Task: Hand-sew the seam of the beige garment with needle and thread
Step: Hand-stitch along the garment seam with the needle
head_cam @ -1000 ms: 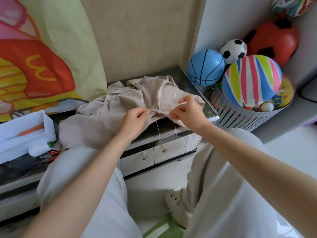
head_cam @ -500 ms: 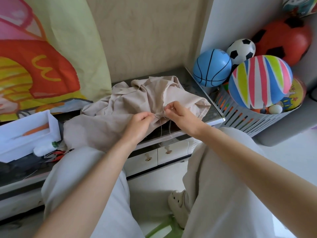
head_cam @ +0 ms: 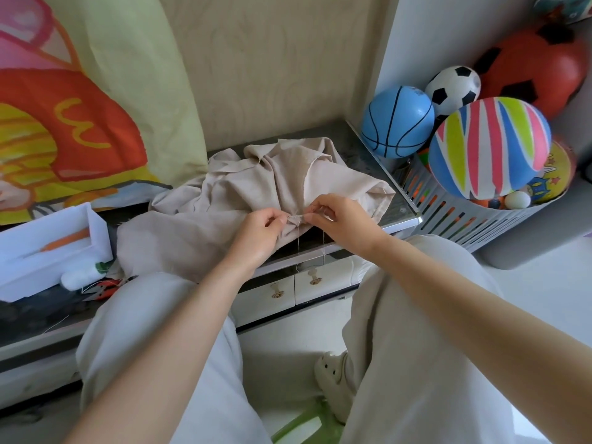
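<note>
Garment point(head_cam: 243, 193) bunched on tabletop point(head_cam: 363, 155), its near edge held between both hands. Left hand point(head_cam: 259, 233) pinches the seam fold; right hand point(head_cam: 339, 219) pinches thread point(head_cam: 324, 248) at the seam, needle too small to see. Fabric looks light, soft and floppy, likely to bunch, so grip close beside the stitch. Thread loop dangles over the tabletop edge and could snag on a drawer knob point(head_cam: 314, 277). Box point(head_cam: 48, 251) to the left, ball basket point(head_cam: 448, 216) to the right, both apart from the work.

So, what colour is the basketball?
The basketball is blue with black lines; head view.
</note>
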